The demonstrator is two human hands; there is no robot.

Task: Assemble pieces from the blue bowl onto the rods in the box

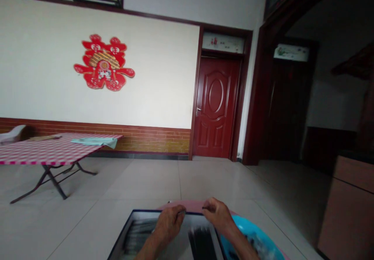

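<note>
Head view: Over a pink, smooth-edged counter point(193, 204), one loose pinch could scatter small pieces.

A shallow, dark-blue-rimmed rectangular box point(146, 214) with a pale inside sits beside a bright blue, round basin point(246, 222) of blurred pale and dark bits; the right forearm point(244, 240) crosses the basin, where a low elbow could jog it. Inside the box, a thick black bundle of thin strips point(203, 245) and a greyish-dark row of strips point(137, 234) could be disarranged by a dropping wrist. Near the far rim, the left hand point(169, 222) has its grip closed on a tiny greyish piece point(182, 212), the right hand point(219, 214) on a tiny dark piece point(205, 208); either might slip if pressure eases.
</note>
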